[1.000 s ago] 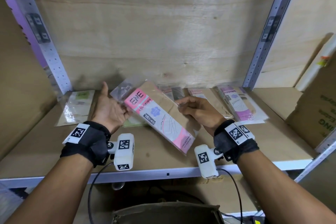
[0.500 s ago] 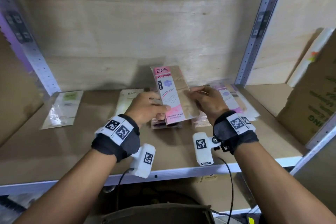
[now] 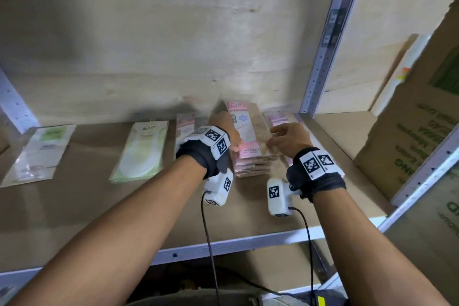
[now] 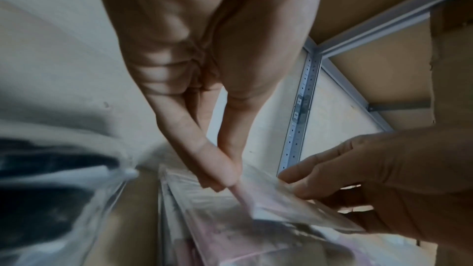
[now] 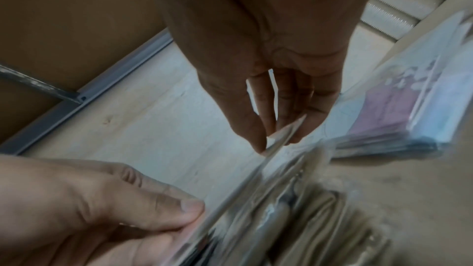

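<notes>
A pink ENE packet (image 3: 242, 129) in clear wrap lies on top of a stack of like packets (image 3: 250, 169) on the wooden shelf (image 3: 99, 206). My left hand (image 3: 223, 131) pinches the packet's left edge between thumb and fingers (image 4: 220, 177). My right hand (image 3: 285, 136) pinches its right edge. In the right wrist view the right hand's fingers (image 5: 256, 132) close on the thin edge of the packet (image 5: 256, 179), and the left hand's thumb (image 5: 179, 209) presses on it. The packet (image 4: 271, 195) is blurred in the left wrist view.
Two green packets (image 3: 141, 151) (image 3: 39, 154) lie to the left on the shelf. More pink packets (image 3: 185, 124) sit behind my left wrist, and purple ones (image 3: 278, 117) at the right. A metal upright (image 3: 323, 57) and a cardboard box (image 3: 409, 144) stand on the right.
Both hands turned the tilted pink packet straight and carried it back and down onto the stack. My left hand shifted from the packet's far left end to its left edge.
</notes>
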Available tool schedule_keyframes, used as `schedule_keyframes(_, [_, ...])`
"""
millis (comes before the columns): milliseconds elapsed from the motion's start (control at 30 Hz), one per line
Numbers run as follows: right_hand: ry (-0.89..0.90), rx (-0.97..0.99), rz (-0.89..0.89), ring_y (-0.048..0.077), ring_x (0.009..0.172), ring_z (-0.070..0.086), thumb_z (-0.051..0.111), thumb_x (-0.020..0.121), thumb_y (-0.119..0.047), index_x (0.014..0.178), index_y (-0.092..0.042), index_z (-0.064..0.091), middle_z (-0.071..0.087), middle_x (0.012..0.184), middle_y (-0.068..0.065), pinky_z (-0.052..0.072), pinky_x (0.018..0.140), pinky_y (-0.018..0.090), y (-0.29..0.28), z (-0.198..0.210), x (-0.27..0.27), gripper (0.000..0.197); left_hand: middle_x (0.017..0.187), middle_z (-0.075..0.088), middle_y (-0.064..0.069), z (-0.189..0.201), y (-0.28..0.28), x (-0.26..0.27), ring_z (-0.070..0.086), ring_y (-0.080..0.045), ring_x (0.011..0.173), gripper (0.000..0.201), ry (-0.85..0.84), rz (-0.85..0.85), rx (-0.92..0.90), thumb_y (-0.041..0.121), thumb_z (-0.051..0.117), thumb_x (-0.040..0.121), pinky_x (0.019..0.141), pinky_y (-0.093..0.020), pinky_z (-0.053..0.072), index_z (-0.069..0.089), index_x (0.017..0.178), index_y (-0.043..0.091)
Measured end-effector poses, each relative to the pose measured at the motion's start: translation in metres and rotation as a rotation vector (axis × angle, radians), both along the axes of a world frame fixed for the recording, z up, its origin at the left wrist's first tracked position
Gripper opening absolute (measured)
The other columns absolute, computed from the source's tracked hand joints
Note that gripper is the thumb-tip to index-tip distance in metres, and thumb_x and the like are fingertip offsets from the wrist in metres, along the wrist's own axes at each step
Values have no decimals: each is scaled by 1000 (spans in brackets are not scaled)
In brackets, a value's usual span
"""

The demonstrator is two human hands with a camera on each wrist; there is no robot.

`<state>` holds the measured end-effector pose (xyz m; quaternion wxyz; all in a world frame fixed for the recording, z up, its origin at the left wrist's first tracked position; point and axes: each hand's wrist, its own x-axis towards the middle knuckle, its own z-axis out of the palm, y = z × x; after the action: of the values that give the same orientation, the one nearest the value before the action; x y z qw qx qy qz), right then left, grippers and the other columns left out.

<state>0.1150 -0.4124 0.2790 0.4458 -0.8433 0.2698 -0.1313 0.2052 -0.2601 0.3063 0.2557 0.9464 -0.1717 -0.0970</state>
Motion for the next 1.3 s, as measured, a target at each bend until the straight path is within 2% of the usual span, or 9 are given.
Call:
schedule_keyframes(67, [37, -1, 21, 21, 107, 63, 74, 74, 0, 121, -11, 67, 68, 117, 7, 45, 84, 20, -2, -1, 0, 48, 39, 59, 6, -2, -9, 3, 50, -1, 28, 33, 4, 27, 21, 26, 81, 80, 27, -17, 34, 56, 67, 8])
schedule_keyframes(200, [86, -36, 70, 21, 106, 63, 75, 75, -3, 122, -9, 66, 68, 118, 8, 47, 81, 21, 0, -7, 3, 49, 72, 68, -4, -6, -11, 5, 59, -11, 45, 35, -44, 14, 134, 24, 84, 76, 40, -20, 44, 68, 98, 2])
schedule_keyframes(400, [96, -36, 94, 20, 107, 63, 75, 77, -6, 125, -7, 64, 67, 121, 8, 43, 80, 18, 2, -11, 4, 48, 74, 75, -11, -12, -5, 7, 74, -18, 67, 28, -24, 13, 121, 16, 84, 72, 56, -25, 58, 65, 84, 0])
schedule_keyframes(500, [104, -45, 96, 20, 108, 62, 75, 79, -7, 124, -7, 64, 68, 120, 8, 42, 82, 19, 1, -12, 3, 47, 42, 62, 0, -8, -6, 0, 60, -8, 34, 31, 25, 30, 132, 21, 87, 71, 29, -16, 39, 64, 79, 1])
schedule_keyframes(633, [67, -53, 80, 19, 106, 63, 72, 83, -14, 122, -13, 65, 68, 117, 5, 45, 86, 23, 1, -10, 2, 39, 95, 73, -10, 2, -3, -8, 69, -21, 77, 37, -90, 22, 217, 23, 84, 74, 48, -25, 46, 67, 99, 1])
schedule_keyframes(800, [-107, -97, 42, 18, 94, 66, 68, 87, -16, 101, -17, 72, 73, 101, 3, 52, 87, 29, 10, 3, 4, 14, 89, 76, -10, 23, 31, -15, 73, -21, 67, 20, -84, 40, -51, 25, 72, 87, 60, -31, 58, 71, 92, 6])
schedule_keyframes(933, [-193, -23, 170, 19, 74, 69, 65, 89, -15, 94, -15, 70, 74, 83, 4, 54, 69, 30, 39, 12, 0, 7, 79, 76, -6, 19, 96, -27, 75, -24, 73, 10, -45, 57, -351, 24, 74, 85, 78, -41, 62, 74, 79, 17])
schedule_keyframes(1167, [-215, 10, 397, 14, 64, 65, 68, 88, -15, 92, -15, 70, 70, 74, -1, 52, 64, 27, 108, 17, -11, 4, 75, 73, -17, -7, 209, -33, 62, -18, 50, 7, 21, 308, -620, 10, 71, 87, 44, -17, 53, 71, 86, 3])
schedule_keyframes(1300, [-197, 76, 484, 16, 55, 61, 66, 91, -13, 94, -10, 68, 68, 69, 2, 45, 49, 20, 151, 19, -5, 5, 66, 75, 1, -23, 277, -18, 72, -15, 62, 9, -27, 442, -551, 23, 74, 82, 68, -28, 61, 75, 75, 18])
